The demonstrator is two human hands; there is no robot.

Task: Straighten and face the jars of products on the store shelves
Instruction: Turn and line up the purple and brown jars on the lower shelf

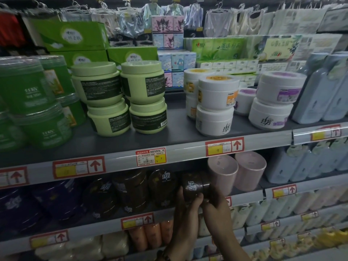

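2 hands are on 1 dark brown jar (194, 185) at the front of the shelf (94, 230) just under the top tier, between the row of brown jars (131, 189) on its left and the 2 pink jars (223, 174) on its right. The left hand (188, 206) cups it from below, fingers (197, 198) curled round the lower wall. The right hand (216, 204) grips the other side, though blur hides how its fingers lie. The white logo faces outward. Whether the base rests on the shelf or hangs just clear of it, I cannot tell.

To do this step well, I judge the jar should be turned until the logo sits square to the aisle. It should then be set down flat, with its front wall in line with its brown neighbours and close beside the pink jars without knocking them. Holding low on the wall should keep the lid from twisting, and a smooth round jar may spin in the grip, so slow turning suits it.

Shelving is grey metal, with red and yellow price tags (150, 157) along each front rail. On the upper shelf (178, 136), light green jars (143, 81) are stacked 2 high with back labels turned out. White jars (216, 102) show labels at differing angles, and dark green tubs (24, 87) stand at the left. Tissue packs (216, 48) and hanging clothes (216, 23) fill the back. The lower shelves are dim.
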